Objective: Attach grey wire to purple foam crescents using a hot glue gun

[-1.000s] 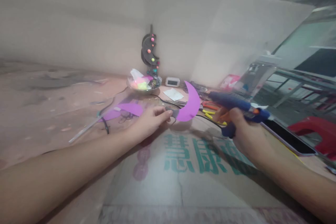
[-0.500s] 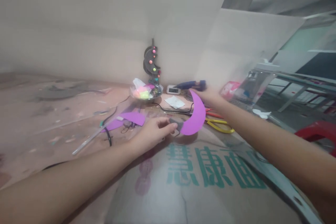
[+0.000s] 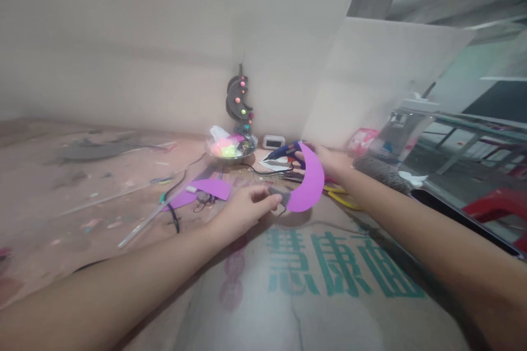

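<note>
Between the thumb and fingers of my left hand (image 3: 251, 205) is the grey tip of a purple crescent cutout (image 3: 309, 186), which curves up and to the right. Behind the crescent, my right hand (image 3: 325, 162) is closed around a blue glue gun (image 3: 284, 151), its fingers partly hidden by the purple piece. The gun's nozzle points down and left over a white paper (image 3: 274, 164). Another purple cutout (image 3: 212, 187) lies left of my left hand, with a clear stick (image 3: 142, 224) beside it.
A dish (image 3: 230, 158) of bright bits stands at the back, near a dark crescent ornament (image 3: 237, 98) with coloured beads. A small digital clock (image 3: 273, 142) is beside it. Yellow-handled scissors (image 3: 343, 200) lie under my right forearm. Cardboard (image 3: 329, 318) with green characters covers the front.
My right hand has lowered the glue gun, and its nozzle has swung down and left over the white paper. My left hand keeps hold of the crescent. The view has shifted slightly.
</note>
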Demonstrator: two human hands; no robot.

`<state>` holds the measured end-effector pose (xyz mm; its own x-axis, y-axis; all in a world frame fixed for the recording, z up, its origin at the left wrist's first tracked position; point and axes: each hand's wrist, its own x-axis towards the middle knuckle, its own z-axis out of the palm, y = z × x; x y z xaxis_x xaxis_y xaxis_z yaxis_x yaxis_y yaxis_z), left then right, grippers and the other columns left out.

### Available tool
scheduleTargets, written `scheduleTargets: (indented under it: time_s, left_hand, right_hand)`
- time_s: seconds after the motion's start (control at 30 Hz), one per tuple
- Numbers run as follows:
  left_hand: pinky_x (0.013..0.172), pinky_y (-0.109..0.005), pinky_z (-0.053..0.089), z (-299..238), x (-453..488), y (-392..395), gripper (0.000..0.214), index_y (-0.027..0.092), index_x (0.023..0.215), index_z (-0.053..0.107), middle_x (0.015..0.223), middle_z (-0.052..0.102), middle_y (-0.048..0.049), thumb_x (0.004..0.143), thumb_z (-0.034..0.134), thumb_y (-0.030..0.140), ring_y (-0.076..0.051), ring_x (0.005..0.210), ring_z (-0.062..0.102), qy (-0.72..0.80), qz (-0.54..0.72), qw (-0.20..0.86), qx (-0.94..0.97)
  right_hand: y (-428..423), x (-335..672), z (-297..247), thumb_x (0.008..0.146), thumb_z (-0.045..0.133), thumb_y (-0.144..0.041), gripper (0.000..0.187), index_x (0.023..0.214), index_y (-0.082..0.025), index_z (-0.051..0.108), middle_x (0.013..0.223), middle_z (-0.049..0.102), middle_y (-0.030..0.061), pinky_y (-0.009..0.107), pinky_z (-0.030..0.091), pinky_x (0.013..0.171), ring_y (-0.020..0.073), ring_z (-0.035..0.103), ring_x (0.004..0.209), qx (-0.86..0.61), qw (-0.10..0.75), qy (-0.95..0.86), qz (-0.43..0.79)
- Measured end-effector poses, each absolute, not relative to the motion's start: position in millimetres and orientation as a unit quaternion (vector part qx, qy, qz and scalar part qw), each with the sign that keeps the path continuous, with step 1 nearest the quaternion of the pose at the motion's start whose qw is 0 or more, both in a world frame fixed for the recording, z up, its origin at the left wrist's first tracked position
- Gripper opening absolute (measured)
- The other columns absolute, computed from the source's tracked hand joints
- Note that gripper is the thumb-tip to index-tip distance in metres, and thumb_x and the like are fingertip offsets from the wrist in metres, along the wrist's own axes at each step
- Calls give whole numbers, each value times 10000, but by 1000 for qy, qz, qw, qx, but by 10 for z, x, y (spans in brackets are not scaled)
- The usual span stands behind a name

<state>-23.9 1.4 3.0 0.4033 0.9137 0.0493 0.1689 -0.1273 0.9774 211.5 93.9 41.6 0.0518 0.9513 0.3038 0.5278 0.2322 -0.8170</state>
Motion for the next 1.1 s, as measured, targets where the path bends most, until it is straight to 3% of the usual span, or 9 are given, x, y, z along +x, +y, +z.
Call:
scheduleTargets:
  time_s: [0.1, 0.2, 0.27, 0.37, 0.57, 0.7, 0.83, 0.97, 1.1]
  left_hand:
    - [504, -213, 309, 35, -254, 41, 347, 163, 684, 547, 599, 508, 41, 788, 623, 485, -86, 527, 438, 412, 374, 528, 641]
    - [480, -220, 282, 26, -277, 92, 373, 167, 701, 565, 625, 526, 31, 783, 621, 526, -82, 512, 420, 407, 395, 526, 633]
    - [484, -227, 287, 25, -288, 119, 380, 171, 702, 564, 648, 532, 24, 789, 615, 537, -84, 516, 418, 405, 417, 517, 629]
    - [531, -239, 332, 41, -297, 127, 371, 172, 705, 565, 667, 528, 15, 809, 603, 526, -101, 570, 457, 395, 455, 489, 631]
    - [596, -250, 353, 66, -289, 54, 364, 165, 690, 547, 646, 523, 19, 835, 585, 496, -119, 623, 481, 401, 469, 448, 647]
    - [612, -245, 360, 56, -266, 6, 350, 163, 695, 537, 647, 518, 29, 845, 573, 477, -115, 630, 482, 404, 454, 452, 653]
    - [574, -245, 357, 46, -235, -20, 314, 159, 664, 529, 611, 502, 31, 824, 589, 423, -119, 601, 476, 410, 432, 456, 661]
    - [628, -255, 399, 71, -227, -56, 188, 155, 712, 580, 694, 578, 10, 795, 586, 323, -138, 663, 519, 373, 433, 461, 679]
    - [607, -251, 362, 117, -234, -97, 251, 166, 649, 522, 630, 498, 30, 829, 542, 338, -129, 630, 478, 399, 413, 433, 695]
  right_hand:
    - [796, 2249, 423, 775, 654, -399, 343, 1023, -163, 638, 1074, 687, 125, 394, 452, 886, 252, 606, 996, -599, 448, -641, 173]
    - [503, 2303, 377, 876, 498, -402, 292, 904, -156, 653, 940, 698, 90, 353, 455, 846, 224, 611, 913, -596, 438, -659, 136]
    - [282, 2268, 341, 902, 454, -408, 352, 739, -163, 649, 804, 690, 68, 327, 455, 808, 217, 616, 839, -585, 407, -691, 125]
    - [-5, 2104, 295, 943, 392, -410, 406, 803, -158, 679, 824, 709, 64, 307, 466, 765, 213, 642, 821, -554, 318, -757, 140]
    - [-368, 1629, 205, 848, 629, -401, 304, 1049, -180, 681, 1070, 689, 99, 346, 461, 887, 229, 605, 1009, -386, 213, -886, 141]
    - [-480, 1420, 222, 932, 496, -232, 221, 820, -171, 677, 782, 691, 54, 293, 455, 724, 171, 609, 763, -320, 188, -928, 43]
    - [-503, 1303, 464, 926, 500, -262, 227, 818, -146, 662, 667, 668, 49, 284, 298, 501, 146, 538, 552, -312, 92, -944, -60]
    - [-420, 1336, 827, 923, 495, -314, 254, 771, -195, 660, 591, 619, -2, 252, 255, 491, 102, 462, 488, -399, 149, -903, -45]
    - [-297, 1540, 1015, 924, 483, -376, 306, 739, -193, 645, 600, 583, -10, 237, 301, 521, 106, 478, 537, -459, 223, -860, -8]
